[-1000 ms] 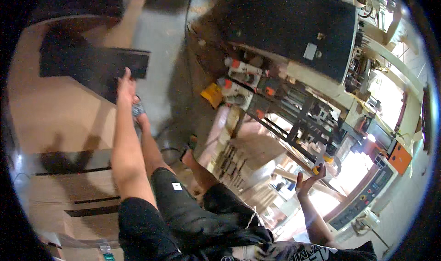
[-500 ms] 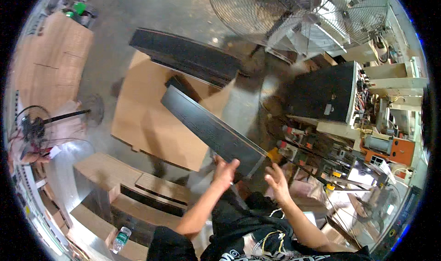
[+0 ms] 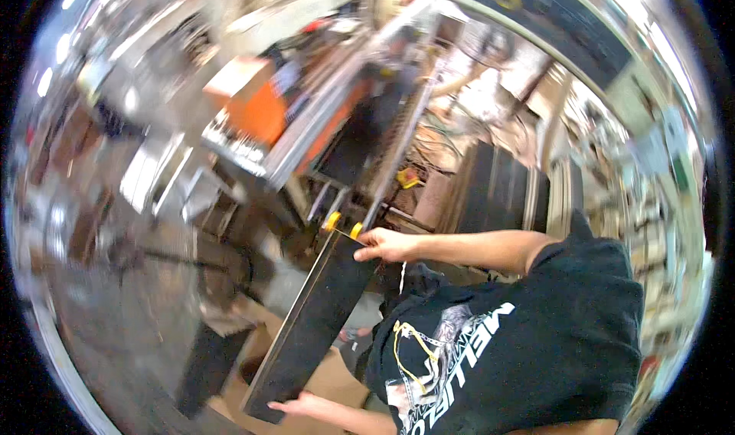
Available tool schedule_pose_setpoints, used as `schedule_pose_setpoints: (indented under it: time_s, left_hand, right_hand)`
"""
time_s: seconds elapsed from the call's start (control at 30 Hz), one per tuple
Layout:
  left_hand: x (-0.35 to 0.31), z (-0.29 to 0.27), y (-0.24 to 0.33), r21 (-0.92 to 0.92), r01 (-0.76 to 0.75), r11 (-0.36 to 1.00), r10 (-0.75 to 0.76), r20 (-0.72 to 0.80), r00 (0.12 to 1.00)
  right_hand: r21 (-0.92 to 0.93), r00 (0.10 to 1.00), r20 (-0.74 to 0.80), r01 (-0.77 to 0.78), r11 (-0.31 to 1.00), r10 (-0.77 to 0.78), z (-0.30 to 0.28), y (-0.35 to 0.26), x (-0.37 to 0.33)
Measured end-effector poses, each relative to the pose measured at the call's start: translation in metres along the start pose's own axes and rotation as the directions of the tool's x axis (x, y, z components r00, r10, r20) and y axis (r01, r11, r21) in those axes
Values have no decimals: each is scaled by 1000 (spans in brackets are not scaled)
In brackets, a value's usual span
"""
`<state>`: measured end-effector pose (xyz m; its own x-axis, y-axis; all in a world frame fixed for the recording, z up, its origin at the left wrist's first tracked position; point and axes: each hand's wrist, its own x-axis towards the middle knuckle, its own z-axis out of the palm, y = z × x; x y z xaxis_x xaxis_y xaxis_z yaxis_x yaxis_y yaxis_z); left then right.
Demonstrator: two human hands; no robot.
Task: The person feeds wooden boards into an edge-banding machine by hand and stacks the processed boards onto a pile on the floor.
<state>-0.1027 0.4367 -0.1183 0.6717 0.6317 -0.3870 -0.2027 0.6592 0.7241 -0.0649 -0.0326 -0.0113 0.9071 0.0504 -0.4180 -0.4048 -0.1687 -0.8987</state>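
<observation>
A long dark panel (image 3: 314,324) with a thin pale edge is held up slantwise in front of me. My right hand (image 3: 387,245) grips its upper end, the thumb lying over the black face. At the lower end my left hand (image 3: 312,406) supports the panel's corner, its fingers partly hidden. Close to the upper end, and seemingly in line with it, are two yellow rollers (image 3: 331,221) at the end of a machine's rails; whether the panel touches them I cannot tell.
Beyond the rollers runs a machine with an orange housing (image 3: 260,112). To the right stand several dark panels (image 3: 498,190) on edge. Below lies a brown sheet (image 3: 344,377) with another dark panel (image 3: 214,362) by it. A grey control box (image 3: 551,25) spans the top. Much is motion-blurred.
My view has swung right from the floor and fan to the machine. The panel has come along; my right hand, which was open beside it, now grips one end, and my left is at the other.
</observation>
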Motion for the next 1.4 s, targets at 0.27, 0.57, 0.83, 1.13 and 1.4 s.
schedule_pose_setpoints:
  time_s: [0.27,0.57,0.83,1.13,1.4]
  left_hand:
    - [-69,139,-46,354,-107,929,125,-30,992]
    - [-169,218,-116,697,-215,684,77,224,972]
    - [-231,290,-158,621,-759,195,-266,778,569]
    - [-268,330,-194,645,-673,363,-393,760,517]
    - [-244,328,-185,668,-557,493,-473,744,472]
  right_hand:
    - [609,896,-396,95,788,199,-181,-16,-25]
    - [717,618,-677,434,545,399,-297,14,49]
    - [613,665,-670,244,751,331,-280,-20,81]
    - [51,437,-888,-219,974,145,-303,-9,94]
    - [-249,264,-953,-401,882,-150,-285,13,87]
